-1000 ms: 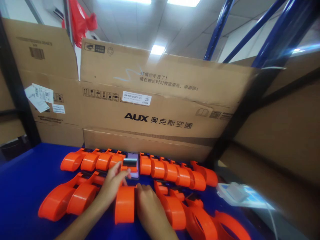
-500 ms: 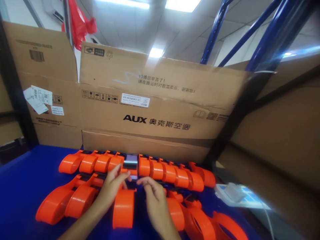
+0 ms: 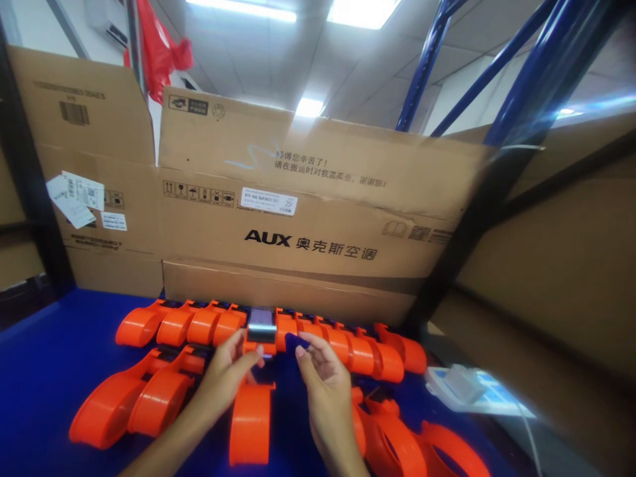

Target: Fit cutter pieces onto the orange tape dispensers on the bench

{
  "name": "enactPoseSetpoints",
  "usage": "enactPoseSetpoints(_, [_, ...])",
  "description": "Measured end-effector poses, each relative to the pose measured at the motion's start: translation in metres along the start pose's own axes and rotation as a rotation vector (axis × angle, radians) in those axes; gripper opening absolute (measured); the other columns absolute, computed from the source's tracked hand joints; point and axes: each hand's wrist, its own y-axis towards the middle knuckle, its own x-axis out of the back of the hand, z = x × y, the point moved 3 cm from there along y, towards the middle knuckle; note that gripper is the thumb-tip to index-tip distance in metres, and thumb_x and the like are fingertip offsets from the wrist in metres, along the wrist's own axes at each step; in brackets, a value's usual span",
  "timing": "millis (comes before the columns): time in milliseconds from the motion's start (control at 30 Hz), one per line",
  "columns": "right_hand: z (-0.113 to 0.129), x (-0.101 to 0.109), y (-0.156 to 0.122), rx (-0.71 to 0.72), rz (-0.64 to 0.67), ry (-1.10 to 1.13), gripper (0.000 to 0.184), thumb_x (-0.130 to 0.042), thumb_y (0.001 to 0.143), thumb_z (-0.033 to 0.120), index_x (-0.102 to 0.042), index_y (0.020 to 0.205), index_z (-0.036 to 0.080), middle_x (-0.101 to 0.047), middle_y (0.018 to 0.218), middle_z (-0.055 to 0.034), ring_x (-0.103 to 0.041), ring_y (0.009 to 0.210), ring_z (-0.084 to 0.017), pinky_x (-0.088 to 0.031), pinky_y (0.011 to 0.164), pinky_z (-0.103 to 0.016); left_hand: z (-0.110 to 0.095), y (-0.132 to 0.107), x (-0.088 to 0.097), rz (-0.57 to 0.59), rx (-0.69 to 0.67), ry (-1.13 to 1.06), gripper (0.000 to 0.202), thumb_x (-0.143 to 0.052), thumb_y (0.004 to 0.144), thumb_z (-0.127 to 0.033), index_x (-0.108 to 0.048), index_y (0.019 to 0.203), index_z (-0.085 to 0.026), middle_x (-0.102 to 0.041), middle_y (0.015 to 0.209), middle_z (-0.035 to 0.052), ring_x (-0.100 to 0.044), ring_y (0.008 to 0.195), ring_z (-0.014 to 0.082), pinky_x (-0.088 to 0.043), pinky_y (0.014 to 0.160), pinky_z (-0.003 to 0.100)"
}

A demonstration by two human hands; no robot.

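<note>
My left hand is closed on an orange plastic piece with a shiny silver-dark strip across it. Behind this piece lies a flat rectangular thing with a pale lilac surface, partly hidden. To its right, my right hand pinches a small dark blue flat piece between thumb and fingers, apart from the left hand. Just below, between my wrists, stands a wide orange loop-shaped piece resembling a tape dispenser.
Similar orange loops stand in a back row and a front row on the blue surface. A printed cardboard panel closes off the back. At right lie a white power strip with a cable and a dark rack post.
My right hand has moved up and right, away from the left, and the dark blue piece now shows in its fingers. The orange piece in my left hand has shifted slightly right.
</note>
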Motion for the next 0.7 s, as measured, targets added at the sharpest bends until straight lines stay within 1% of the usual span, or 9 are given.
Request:
enactPoseSetpoints(67, [-0.0029, 0.0, -0.0009, -0.008, 0.003, 0.035, 0.032, -0.081, 0.083, 0.035, -0.069, 0.109, 0.022, -0.068, 0.078, 0.0011, -0.063, 0.066, -0.014, -0.052, 0.064, -0.025, 0.0008, -0.0006, 0.0, 0.006, -0.006, 0.01, 0.042, -0.077, 0.083, -0.047, -0.068, 0.11, -0.016, -0.067, 0.075, 0.0007, -0.054, 0.054, 0.0107, -0.045, 0.05, 0.02])
enactPoseSetpoints(133, [-0.0053, -0.0006, -0.0026, -0.022, 0.02, 0.072, 0.032, -0.08, 0.083, 0.034, -0.068, 0.111, 0.023, -0.067, 0.074, 0.0021, -0.062, 0.062, -0.014, -0.052, 0.062, -0.026, 0.0015, -0.001, 0.0002, 0.014, -0.014, 0.013, 0.04, -0.076, 0.085, -0.047, -0.067, 0.109, -0.016, -0.066, 0.075, 0.0004, -0.055, 0.055, 0.0107, -0.045, 0.051, 0.02])
enactPoseSetpoints(233, [-0.0067, -0.0028, -0.0059, -0.039, 0.065, 0.094, 0.028, -0.079, 0.082, 0.029, -0.069, 0.107, 0.022, -0.072, 0.079, -0.0011, -0.069, 0.071, -0.018, -0.055, 0.07, -0.029, 0.0027, -0.002, 0.0001, 0.028, -0.016, 0.013, 0.04, -0.075, 0.087, -0.047, -0.067, 0.11, -0.015, -0.065, 0.074, 0.0004, -0.058, 0.058, 0.0125, -0.047, 0.052, 0.021])
enactPoseSetpoints(367, [-0.0058, -0.0051, -0.0084, -0.029, 0.086, 0.066, 0.022, -0.078, 0.081, 0.026, -0.069, 0.101, 0.022, -0.075, 0.087, -0.0029, -0.07, 0.077, -0.019, -0.055, 0.077, -0.031, 0.0034, -0.0042, -0.0022, 0.043, -0.015, 0.027, 0.04, -0.073, 0.088, -0.047, -0.066, 0.111, -0.016, -0.065, 0.074, 0.0, -0.057, 0.058, 0.0126, -0.049, 0.052, 0.021])
enactPoseSetpoints(433, [-0.0048, -0.0049, -0.0075, -0.005, 0.069, 0.019, 0.022, -0.077, 0.082, 0.028, -0.07, 0.102, 0.022, -0.074, 0.089, -0.003, -0.069, 0.077, -0.019, -0.055, 0.076, -0.032, 0.0027, -0.005, -0.0036, 0.047, -0.02, 0.032, 0.038, -0.073, 0.088, -0.046, -0.066, 0.111, -0.016, -0.065, 0.075, 0.0001, -0.058, 0.059, 0.0126, -0.05, 0.052, 0.021])
enactPoseSetpoints(567, [-0.0045, -0.0025, -0.0037, 0.089, 0.011, -0.187, 0.023, -0.079, 0.084, 0.037, -0.073, 0.098, 0.02, -0.07, 0.088, -0.0035, -0.064, 0.079, -0.02, -0.053, 0.073, -0.031, 0.0017, -0.0066, -0.0048, 0.027, -0.018, 0.033, 0.038, -0.073, 0.089, -0.045, -0.066, 0.112, -0.016, -0.065, 0.076, 0.0001, -0.058, 0.059, 0.012, -0.05, 0.052, 0.02])
enactPoseSetpoints(700, [-0.0059, -0.0039, -0.0053, 0.171, 0.031, -0.346, 0.026, -0.076, 0.087, 0.041, -0.074, 0.099, 0.019, -0.068, 0.084, -0.0034, -0.062, 0.072, -0.019, -0.051, 0.066, -0.029, 0.0015, -0.0095, -0.0065, 0.031, -0.014, 0.031, 0.037, -0.072, 0.089, -0.045, -0.066, 0.112, -0.016, -0.066, 0.077, 0.0008, -0.059, 0.061, 0.0126, -0.051, 0.053, 0.02])
